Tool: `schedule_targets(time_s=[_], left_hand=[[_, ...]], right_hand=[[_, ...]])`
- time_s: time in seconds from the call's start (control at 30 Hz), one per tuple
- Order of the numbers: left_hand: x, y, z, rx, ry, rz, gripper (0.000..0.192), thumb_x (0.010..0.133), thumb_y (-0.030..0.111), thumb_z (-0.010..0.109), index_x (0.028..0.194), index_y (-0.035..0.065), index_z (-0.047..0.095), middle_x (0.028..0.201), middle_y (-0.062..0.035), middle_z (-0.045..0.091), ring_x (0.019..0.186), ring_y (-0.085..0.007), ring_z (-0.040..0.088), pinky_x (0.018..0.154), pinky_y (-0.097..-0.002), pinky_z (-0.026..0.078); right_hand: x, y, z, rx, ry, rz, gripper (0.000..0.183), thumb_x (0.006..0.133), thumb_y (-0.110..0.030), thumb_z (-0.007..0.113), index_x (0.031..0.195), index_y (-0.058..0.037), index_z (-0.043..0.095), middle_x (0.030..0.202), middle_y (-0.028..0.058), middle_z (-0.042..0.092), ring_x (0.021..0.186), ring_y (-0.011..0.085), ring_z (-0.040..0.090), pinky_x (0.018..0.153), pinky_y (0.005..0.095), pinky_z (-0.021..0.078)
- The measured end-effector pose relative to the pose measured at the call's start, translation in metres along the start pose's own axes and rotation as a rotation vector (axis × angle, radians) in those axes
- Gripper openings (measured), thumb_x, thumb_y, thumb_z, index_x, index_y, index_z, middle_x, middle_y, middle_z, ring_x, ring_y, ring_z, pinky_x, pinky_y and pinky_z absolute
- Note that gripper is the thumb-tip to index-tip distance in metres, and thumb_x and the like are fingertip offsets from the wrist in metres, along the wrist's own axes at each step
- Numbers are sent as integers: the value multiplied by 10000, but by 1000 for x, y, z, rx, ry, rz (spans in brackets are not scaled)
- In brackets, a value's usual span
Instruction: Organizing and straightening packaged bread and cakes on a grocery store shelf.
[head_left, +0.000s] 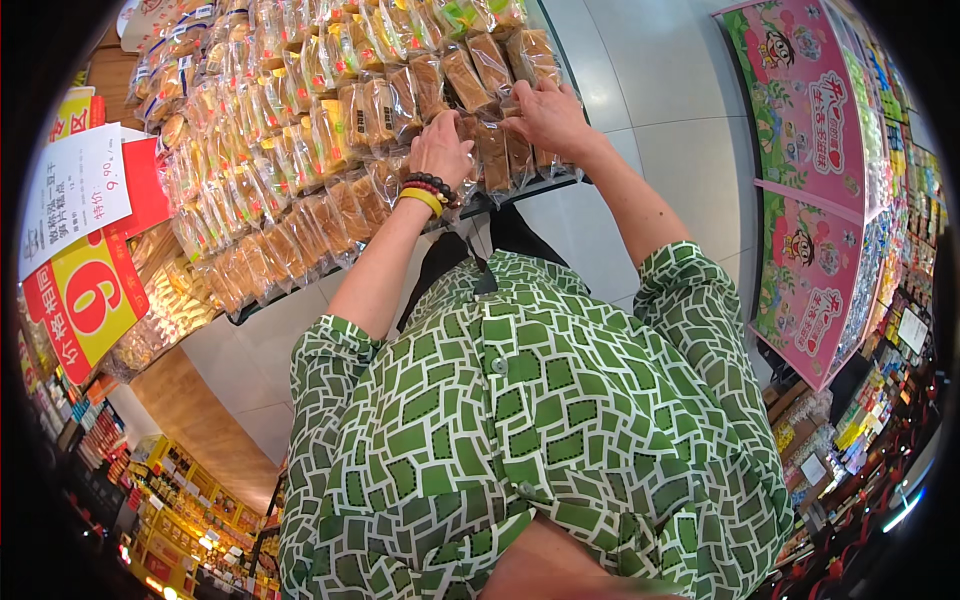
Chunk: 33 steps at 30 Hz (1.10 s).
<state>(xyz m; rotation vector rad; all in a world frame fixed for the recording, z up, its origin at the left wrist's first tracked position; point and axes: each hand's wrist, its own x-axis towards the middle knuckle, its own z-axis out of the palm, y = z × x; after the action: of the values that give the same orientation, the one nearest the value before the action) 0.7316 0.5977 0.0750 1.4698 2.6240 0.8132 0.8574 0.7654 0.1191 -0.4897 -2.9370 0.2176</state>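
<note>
Rows of wrapped bread or cake pieces (330, 217) in clear plastic cover a display stand before me. My left hand (442, 150), with dark beads and a yellow band at the wrist, rests on packets near the stand's front edge; its fingers are bent, and I cannot tell whether they grip one. My right hand (546, 116) reaches over brown wrapped pieces (493, 157) at the right end, fingers curled down onto them; a grip there is also unclear. Beyond the hands lie more brown packets (465, 79), and packets with yellow and red wrapping (285, 90) fill the left.
Price signs (90, 292) stand at the left end of the stand. Its dark edge (525, 191) runs close to my body. Across the tiled floor (675, 150) at right are pink display bins (806, 277) of packaged goods. Yellow shelving (169, 510) stands at lower left.
</note>
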Motion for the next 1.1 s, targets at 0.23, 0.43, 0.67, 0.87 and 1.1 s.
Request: schedule_targets(time_s=[0.23, 0.43, 0.67, 0.87, 1.1], left_hand=[[3, -5, -7, 98, -203, -69, 338, 863, 320, 661, 1146, 140, 621, 979, -187, 659, 924, -374, 628, 820, -472, 500], [-15, -12, -30, 306, -282, 0, 318, 852, 287, 660, 1056, 43, 667, 1002, -173, 634, 1006, -342, 565, 862, -437, 486], [-16, 17, -32, 66, 49, 286, 460, 829, 235, 677, 1235, 58, 549, 1172, -124, 586, 1100, -311, 531, 941, -429, 435], [-9, 24, 7, 190, -93, 251, 531, 876, 402, 625, 1350, 204, 493, 1266, -122, 562, 1101, -282, 568, 891, -428, 389], [24, 26, 22, 245, -258, 114, 276, 931, 321, 541, 1157, 174, 599, 878, -110, 706, 872, -288, 667, 783, -438, 424]], right_hand=[[-3, 13, 13, 38, -50, -82, 202, 877, -266, 626, 1033, -139, 627, 909, 89, 679, 1030, 294, 572, 851, 446, 391], [-17, 6, 13, 351, -114, -115, 283, 929, -208, 562, 1201, -155, 617, 998, 146, 682, 923, 353, 635, 817, 438, 494], [-29, 58, -23, 334, 128, 109, 303, 925, -239, 599, 1209, -138, 629, 970, 151, 694, 891, 356, 657, 808, 426, 517], [-21, 15, 2, 204, -221, 287, 591, 819, -468, 684, 1281, -168, 470, 927, 202, 680, 924, 382, 654, 762, 482, 519], [-1, 43, 53, 445, 33, 204, 475, 837, -421, 704, 1147, -134, 487, 852, 166, 680, 826, 355, 667, 725, 442, 513]])
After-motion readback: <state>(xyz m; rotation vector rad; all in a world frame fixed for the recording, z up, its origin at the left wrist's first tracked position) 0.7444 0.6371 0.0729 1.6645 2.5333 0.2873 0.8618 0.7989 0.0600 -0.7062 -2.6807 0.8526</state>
